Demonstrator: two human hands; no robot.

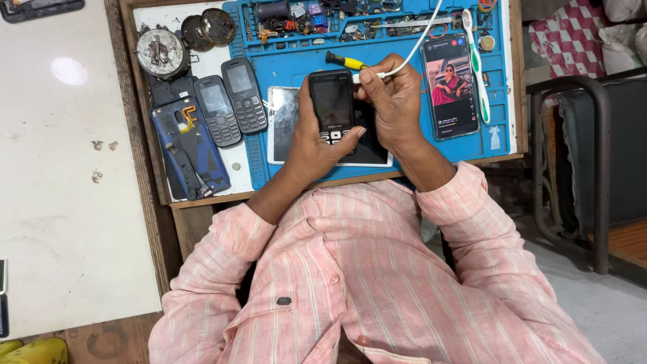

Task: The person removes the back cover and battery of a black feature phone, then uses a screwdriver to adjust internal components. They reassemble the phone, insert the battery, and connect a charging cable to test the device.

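My left hand (311,145) holds a small black keypad phone (331,104) upright over the blue work mat (404,40), thumb on its lower keys. My right hand (392,101) pinches the plug end of a white cable (421,37) at the phone's top right corner. The cable runs up and away to the far edge. Under the hands lies a flat white-edged phone or screen panel (283,125). A yellow-handled screwdriver (346,62) lies just beyond the phone.
Two dark keypad phones (229,101) and an opened blue phone body (189,148) lie at left. A smartphone with a lit screen (450,84) and a white-green toothbrush (476,61) lie at right. Small parts fill the mat's far trays. A metal chair (579,135) stands right.
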